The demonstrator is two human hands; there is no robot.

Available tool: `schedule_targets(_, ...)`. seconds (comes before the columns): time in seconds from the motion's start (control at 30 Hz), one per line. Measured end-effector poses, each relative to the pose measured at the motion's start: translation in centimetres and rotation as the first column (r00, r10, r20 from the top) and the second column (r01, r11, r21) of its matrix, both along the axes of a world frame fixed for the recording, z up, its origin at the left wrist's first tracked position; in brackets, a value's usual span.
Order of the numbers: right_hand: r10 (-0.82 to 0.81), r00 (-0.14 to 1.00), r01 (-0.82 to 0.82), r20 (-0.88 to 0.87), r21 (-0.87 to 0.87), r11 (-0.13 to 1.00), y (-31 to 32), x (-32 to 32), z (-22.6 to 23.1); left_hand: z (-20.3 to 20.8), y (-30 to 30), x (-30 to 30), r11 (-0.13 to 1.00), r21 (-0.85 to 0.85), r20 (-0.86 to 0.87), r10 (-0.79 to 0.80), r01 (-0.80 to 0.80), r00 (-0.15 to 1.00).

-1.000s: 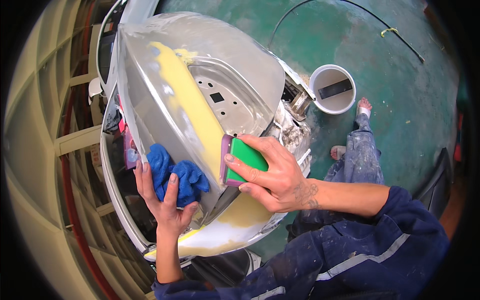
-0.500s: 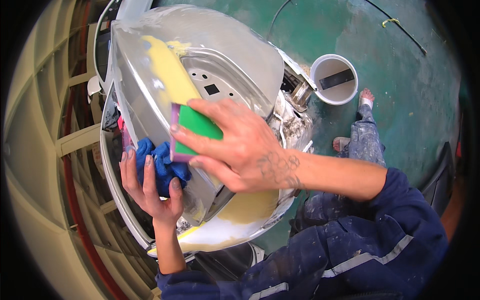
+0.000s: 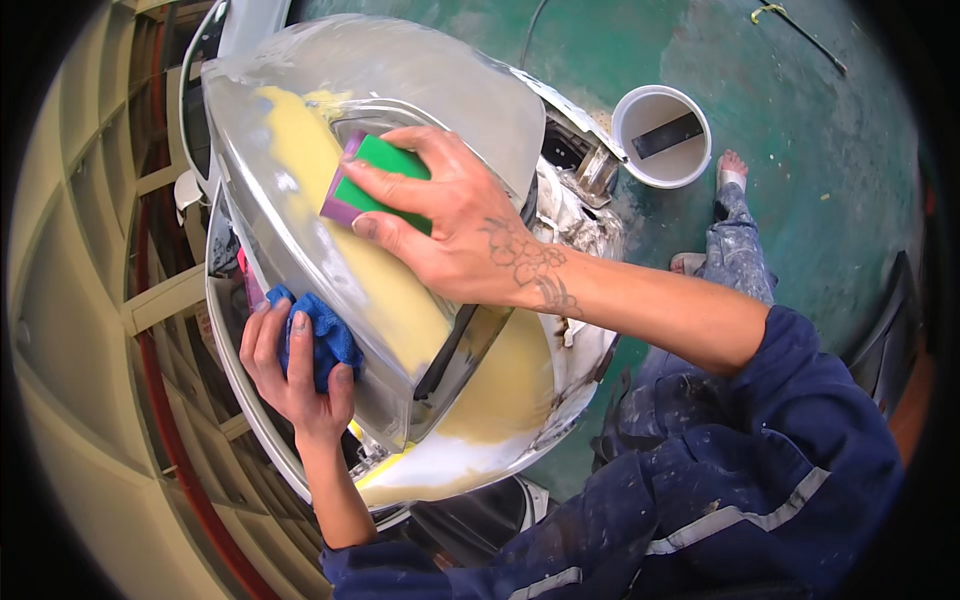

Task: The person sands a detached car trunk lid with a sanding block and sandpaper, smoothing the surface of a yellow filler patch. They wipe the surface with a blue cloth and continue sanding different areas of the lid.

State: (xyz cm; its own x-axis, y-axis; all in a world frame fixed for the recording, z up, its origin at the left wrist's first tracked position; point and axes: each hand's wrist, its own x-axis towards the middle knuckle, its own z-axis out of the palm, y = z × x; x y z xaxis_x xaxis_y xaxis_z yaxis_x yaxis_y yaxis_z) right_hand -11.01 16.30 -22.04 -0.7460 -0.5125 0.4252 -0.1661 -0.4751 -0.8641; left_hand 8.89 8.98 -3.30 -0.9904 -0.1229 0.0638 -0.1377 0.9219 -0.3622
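A car's rear body panel (image 3: 455, 75) in bare grey metal lies in front of me, with a long strip of yellow filler (image 3: 298, 150) along its curved edge. My right hand (image 3: 455, 230) is closed round a green sanding block (image 3: 388, 172) faced with purple abrasive. The block lies on the filler strip beside a recessed pocket in the panel; its underside is hidden. Lower left, my left hand (image 3: 300, 385) grips a crumpled blue cloth (image 3: 325, 335) against the panel's outer side.
A white bucket (image 3: 622, 125) with a dark flat strip inside stands on the green floor (image 3: 800, 200) to the right. White crumpled sheeting (image 3: 575, 235) hangs at the panel's right edge. Beige wall framing (image 3: 165, 300) runs along the left. A thin rod (image 3: 805, 38) lies far right.
My right hand has slid the sanding block away from me along the filler, uncovering its near part. My left hand stays at the panel's side with the cloth.
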Motion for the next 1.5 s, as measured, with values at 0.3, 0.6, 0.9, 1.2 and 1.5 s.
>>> schedule_targets(0.3,0.145,0.955,-0.218,0.257,0.282,0.934,11.5,3.5,-2.3,0.0,6.1,-6.6,0.992,0.011,0.130,-0.128,0.128,0.983)
schedule_targets(0.6,0.194,0.962,-0.259,0.191,0.416,0.872,9.8,3.1,1.6,-0.3,7.0,-9.8,0.983,-0.161,0.263,-0.038,0.083,0.964)
schedule_targets(0.9,0.124,0.969,-0.206,0.215,0.421,0.883,8.3,3.0,1.9,0.1,7.0,-9.7,0.985,-0.148,0.259,-0.044,0.084,0.965)
schedule_targets(1.2,0.158,0.971,-0.221,0.180,0.422,0.879,9.2,2.9,1.9,0.3,7.0,-8.8,0.983,-0.166,0.208,-0.039,0.074,0.977)
schedule_targets(1.5,0.074,0.959,-0.197,0.274,0.452,0.870,6.4,2.3,2.2,-1.8,4.7,0.4,0.906,-0.193,-0.146,0.354,-0.377,0.924)
